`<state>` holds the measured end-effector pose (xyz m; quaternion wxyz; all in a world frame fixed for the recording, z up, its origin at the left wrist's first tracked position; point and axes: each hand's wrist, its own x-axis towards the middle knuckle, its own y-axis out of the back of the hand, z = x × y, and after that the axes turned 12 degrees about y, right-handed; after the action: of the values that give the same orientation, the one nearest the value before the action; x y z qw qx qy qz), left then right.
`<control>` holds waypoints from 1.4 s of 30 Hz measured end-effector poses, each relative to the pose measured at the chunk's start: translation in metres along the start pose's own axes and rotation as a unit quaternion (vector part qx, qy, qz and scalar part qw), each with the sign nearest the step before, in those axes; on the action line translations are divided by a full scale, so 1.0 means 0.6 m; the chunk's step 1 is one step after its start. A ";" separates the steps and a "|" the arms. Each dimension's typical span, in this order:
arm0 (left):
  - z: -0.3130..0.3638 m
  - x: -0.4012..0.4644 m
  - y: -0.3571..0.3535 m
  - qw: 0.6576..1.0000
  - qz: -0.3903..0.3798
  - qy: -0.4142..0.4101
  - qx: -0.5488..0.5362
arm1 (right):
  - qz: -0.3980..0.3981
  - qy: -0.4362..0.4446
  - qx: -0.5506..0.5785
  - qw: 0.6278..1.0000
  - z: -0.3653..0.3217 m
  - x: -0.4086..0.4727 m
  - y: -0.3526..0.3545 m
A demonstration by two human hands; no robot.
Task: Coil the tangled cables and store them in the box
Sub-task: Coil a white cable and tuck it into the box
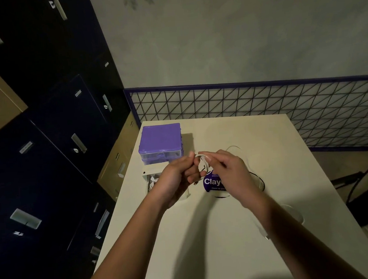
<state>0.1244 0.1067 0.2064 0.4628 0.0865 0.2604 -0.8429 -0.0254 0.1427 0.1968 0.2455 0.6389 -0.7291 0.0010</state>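
Dark lockers [52, 132] stand at far left. On the counter [208, 236], a purple box [160, 142] sits behind a white open box [152, 179]. Above the counter, the left hand [177, 179] grips a white cable coil [202, 163], fingers curled round it; the right hand [229, 171] pinches its top. A purple label [211, 182] lies beneath.

Both hands are up over the white bench [208, 236], with the left hand [177, 179] and right hand [229, 171] pinching a small coil of white cable [202, 163] between them. Just behind sits a purple-lidded clear box [160, 142], shut, and under the left hand there's an open white box [152, 177] with some white cable in it. A purple "Clay" label [211, 182] peeks out under the right hand, more thin cable [259, 182] loops on the bench to the right, and dark lockers [45, 128] fill the left side.
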 end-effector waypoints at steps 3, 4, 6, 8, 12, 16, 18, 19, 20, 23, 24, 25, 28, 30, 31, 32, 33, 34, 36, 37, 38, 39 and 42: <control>-0.006 0.005 0.001 0.997 -0.011 0.001 -0.074 | 0.013 -0.020 0.032 0.999 0.007 -0.009 -0.020; -0.007 0.006 0.003 0.995 -0.010 0.003 -0.096 | 0.012 -0.024 0.034 0.999 0.009 -0.012 -0.025; -0.009 0.009 0.006 0.985 -0.012 0.006 -0.174 | 0.010 -0.032 0.040 0.999 0.011 -0.017 -0.032; -0.008 0.013 0.012 0.965 -0.020 0.007 -0.261 | 0.012 -0.027 0.035 0.999 0.014 -0.024 -0.034; -0.006 0.013 0.013 0.961 0.003 0.010 -0.276 | 0.000 -0.041 0.016 0.999 0.029 -0.041 -0.037; -0.012 0.012 0.011 0.977 0.016 0.004 -0.213 | 0.000 -0.049 -0.006 0.999 0.031 -0.034 -0.034; -0.012 0.011 0.010 0.984 0.017 -0.001 -0.178 | 0.016 -0.059 0.037 0.997 0.021 -0.026 -0.031; -0.011 0.010 0.008 0.986 0.019 -0.003 -0.166 | 0.021 -0.058 0.046 0.997 0.018 -0.022 -0.030; -0.010 0.009 0.006 0.987 0.019 -0.004 -0.160 | 0.024 -0.050 0.039 0.998 0.013 -0.019 -0.029; -0.010 0.006 0.004 0.990 0.000 0.002 -0.138 | 0.044 -0.032 0.030 0.998 0.009 -0.014 -0.027; -0.010 0.005 0.004 0.991 -0.008 0.006 -0.134 | 0.048 -0.036 0.034 0.998 0.007 -0.013 -0.026; -0.010 0.004 0.004 0.990 -0.013 0.011 -0.139 | 0.047 -0.043 0.037 0.997 0.007 -0.012 -0.026; -0.008 0.004 0.005 0.985 -0.015 0.020 -0.169 | 0.035 -0.052 0.040 0.997 0.010 -0.015 -0.028; -0.006 0.003 0.003 0.985 -0.016 0.025 -0.172 | 0.032 -0.036 0.028 0.998 0.010 -0.018 -0.028; -0.005 0.003 0.002 0.985 -0.016 0.027 -0.173 | 0.025 -0.028 0.015 0.999 0.009 -0.019 -0.028; -0.006 0.002 0.003 0.984 -0.015 0.027 -0.173 | 0.013 -0.021 -0.003 1.000 0.008 -0.020 -0.027; -0.007 0.001 0.005 0.984 -0.014 0.028 -0.174 | 0.004 -0.016 -0.027 1.000 0.008 -0.020 -0.027; -0.008 0.001 0.006 0.984 -0.013 0.030 -0.174 | 0.002 -0.011 -0.052 0.999 0.009 -0.019 -0.027; -0.008 0.001 0.006 0.984 -0.008 0.033 -0.172 | 0.019 -0.005 -0.092 0.996 0.011 -0.014 -0.026; -0.007 0.000 0.005 0.985 -0.008 0.034 -0.168 | 0.029 -0.006 -0.098 0.995 0.010 -0.011 -0.024; -0.005 0.000 0.005 0.987 -0.007 0.032 -0.158 | 0.036 -0.013 -0.094 0.995 0.010 -0.009 -0.023; -0.002 -0.002 0.004 0.989 -0.006 0.030 -0.142 | 0.038 -0.026 -0.081 0.996 0.008 -0.007 -0.021; 0.007 -0.006 0.001 0.998 0.024 0.024 -0.057 | 0.020 -0.087 -0.001 0.996 0.000 -0.002 -0.011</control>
<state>0.1271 0.1069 0.2113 0.4808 0.0863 0.3171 -0.8129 -0.0194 0.1427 0.1940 0.1821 0.6217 -0.7601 -0.0506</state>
